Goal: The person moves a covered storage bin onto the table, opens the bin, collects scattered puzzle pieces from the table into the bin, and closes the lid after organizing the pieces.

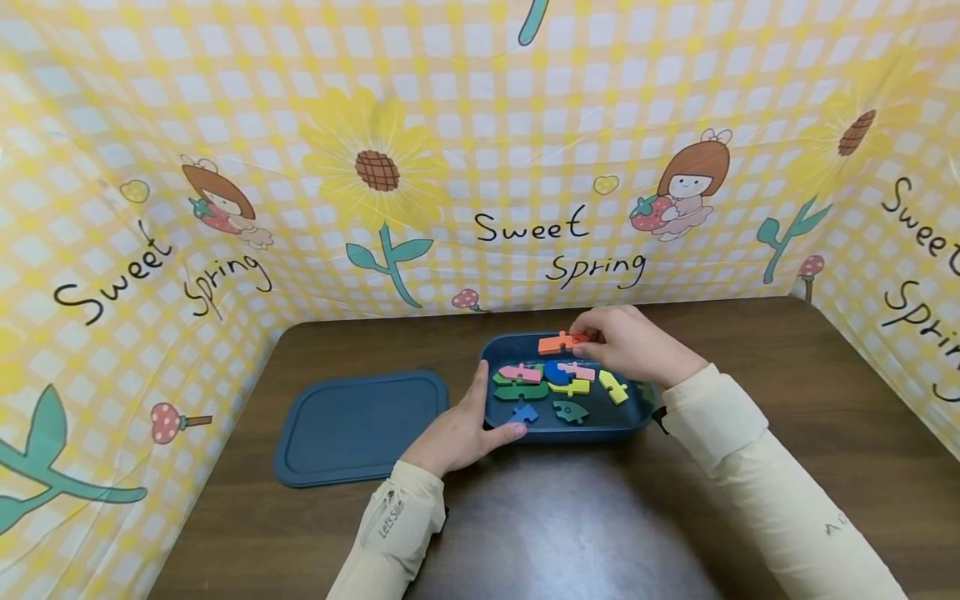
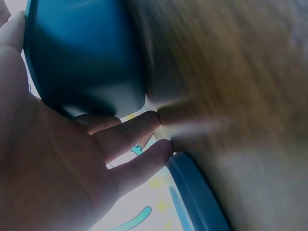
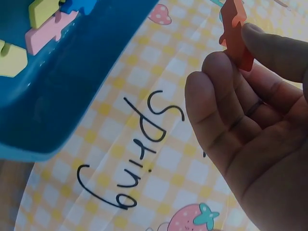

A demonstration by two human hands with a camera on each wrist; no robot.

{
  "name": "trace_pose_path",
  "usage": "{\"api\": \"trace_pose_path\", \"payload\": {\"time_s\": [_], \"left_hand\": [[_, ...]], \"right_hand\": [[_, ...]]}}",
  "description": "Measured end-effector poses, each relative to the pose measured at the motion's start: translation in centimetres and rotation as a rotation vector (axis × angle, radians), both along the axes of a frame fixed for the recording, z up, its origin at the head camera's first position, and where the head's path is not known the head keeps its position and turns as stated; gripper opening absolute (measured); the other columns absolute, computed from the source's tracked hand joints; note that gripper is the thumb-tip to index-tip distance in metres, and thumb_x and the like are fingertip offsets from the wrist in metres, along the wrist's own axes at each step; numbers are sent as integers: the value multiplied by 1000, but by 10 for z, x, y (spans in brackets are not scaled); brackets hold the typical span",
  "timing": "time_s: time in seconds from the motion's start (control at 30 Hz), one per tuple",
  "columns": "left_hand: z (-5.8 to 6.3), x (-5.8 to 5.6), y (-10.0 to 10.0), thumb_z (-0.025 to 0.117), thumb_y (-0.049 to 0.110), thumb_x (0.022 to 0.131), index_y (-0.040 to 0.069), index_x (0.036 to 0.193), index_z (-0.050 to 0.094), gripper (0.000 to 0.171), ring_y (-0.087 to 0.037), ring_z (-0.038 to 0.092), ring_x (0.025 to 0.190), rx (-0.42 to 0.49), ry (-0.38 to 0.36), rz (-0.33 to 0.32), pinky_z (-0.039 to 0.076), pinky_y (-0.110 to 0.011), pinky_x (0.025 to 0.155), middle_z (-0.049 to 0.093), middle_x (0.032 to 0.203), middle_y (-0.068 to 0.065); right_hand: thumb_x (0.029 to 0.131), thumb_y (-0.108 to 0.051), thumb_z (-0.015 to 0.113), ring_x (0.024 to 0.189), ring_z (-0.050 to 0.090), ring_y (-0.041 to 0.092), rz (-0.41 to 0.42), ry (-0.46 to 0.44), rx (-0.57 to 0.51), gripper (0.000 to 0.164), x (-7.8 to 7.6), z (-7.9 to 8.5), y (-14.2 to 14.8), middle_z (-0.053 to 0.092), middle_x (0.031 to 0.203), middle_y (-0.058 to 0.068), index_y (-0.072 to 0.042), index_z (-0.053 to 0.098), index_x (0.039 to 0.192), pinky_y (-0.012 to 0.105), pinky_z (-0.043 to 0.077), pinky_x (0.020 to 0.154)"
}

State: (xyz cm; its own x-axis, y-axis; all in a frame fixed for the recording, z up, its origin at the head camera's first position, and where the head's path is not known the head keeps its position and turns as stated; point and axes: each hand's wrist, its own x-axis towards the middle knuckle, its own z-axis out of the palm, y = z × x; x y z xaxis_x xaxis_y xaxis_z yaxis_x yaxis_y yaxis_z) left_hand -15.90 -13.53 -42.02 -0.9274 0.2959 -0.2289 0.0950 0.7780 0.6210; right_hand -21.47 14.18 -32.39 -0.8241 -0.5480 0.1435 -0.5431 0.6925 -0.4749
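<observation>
A dark blue plastic box (image 1: 577, 431) holds several loose puzzle pieces: pink, green, yellow and blue. My left hand (image 1: 461, 425) rests against its left front corner, thumb by the front rim and fingers along the left wall. In the left wrist view the fingers (image 2: 132, 137) of that hand look fairly straight beside the box (image 2: 91, 57). My right hand (image 1: 626, 342) pinches an orange puzzle piece (image 1: 557, 342) above the back of the box. The right wrist view shows the orange piece (image 3: 233, 36) between thumb and fingertips.
A dark blue lid (image 1: 360, 429) lies flat on the brown wooden table (image 1: 247, 533), left of the box. Behind the table hangs a yellow checked cloth (image 1: 517, 150) with flowers and lettering, which also covers both sides.
</observation>
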Motion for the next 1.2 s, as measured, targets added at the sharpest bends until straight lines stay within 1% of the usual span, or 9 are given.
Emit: {"api": "trace_pose_path", "payload": {"time_s": [0.23, 0.37, 0.57, 0.63, 0.7, 0.87, 1.0, 1.1, 1.2], "left_hand": [[1, 1, 1, 59, 72, 88, 29, 161, -15, 112, -32, 63, 117, -1, -5, 5, 47, -50, 98, 14, 167, -6], [2, 1, 3, 59, 73, 88, 30, 161, -15, 113, -30, 65, 112, -5, -6, 2, 49, -49, 97, 14, 167, -4], [3, 2, 2, 59, 73, 88, 30, 161, -16, 113, -31, 63, 116, 5, -7, 3, 47, -49, 99, 14, 167, -3], [3, 2, 1, 59, 73, 88, 30, 161, -16, 113, -30, 64, 114, 5, -6, 5, 48, -49, 98, 14, 167, -3], [2, 2, 0, 59, 73, 88, 30, 161, -16, 113, -28, 67, 106, 6, -9, 3, 50, -49, 95, 14, 167, -4], [1, 1, -1, 59, 73, 88, 31, 160, -17, 113, -21, 70, 89, 9, -22, 2, 52, -48, 89, 17, 166, -6], [2, 1, 0, 59, 73, 87, 31, 160, -16, 113, -20, 69, 87, 5, -25, 15, 52, -48, 88, 20, 166, -8], [2, 1, 0, 59, 74, 87, 30, 161, -15, 114, -21, 69, 91, 0, -22, 14, 51, -48, 90, 21, 166, -8], [2, 1, 1, 59, 75, 87, 30, 161, -15, 114, -22, 69, 91, -1, -19, 9, 51, -48, 89, 20, 166, -8]], "right_hand": [[95, -13, 73, 76, 58, 18, 16, -26, 9, 17, -5, -4, -13, 68, 90, 1, -6, 75, 110, 35, 52, 71], [95, -12, 73, 75, 57, 18, 30, -53, 15, 16, -7, -8, -21, 67, 89, 1, -6, 74, 109, 34, 52, 70], [94, -11, 73, 71, 56, 18, 42, -43, -6, 13, -14, -15, -29, 65, 85, 0, -6, 74, 106, 33, 52, 67], [94, -10, 74, 72, 56, 18, 39, -49, -19, 13, -16, -17, -31, 65, 85, 1, -6, 74, 106, 33, 52, 68], [94, -9, 73, 72, 56, 18, 41, -63, -20, 13, -17, -19, -33, 64, 85, 1, -5, 74, 107, 33, 52, 68], [94, -10, 74, 72, 56, 19, 44, -86, -15, 14, -22, -23, -36, 64, 85, 1, -6, 74, 107, 33, 52, 68], [94, -13, 74, 72, 56, 19, 28, -99, -31, 15, -28, -26, -38, 64, 84, 1, -7, 75, 107, 34, 51, 68], [94, -15, 74, 70, 56, 18, 19, -112, -26, 14, -34, -30, -38, 64, 83, 1, -8, 74, 106, 33, 51, 67], [95, -16, 73, 65, 56, 17, 21, -141, -17, 13, -37, -36, -37, 63, 81, 0, -9, 73, 106, 32, 50, 63]]}}
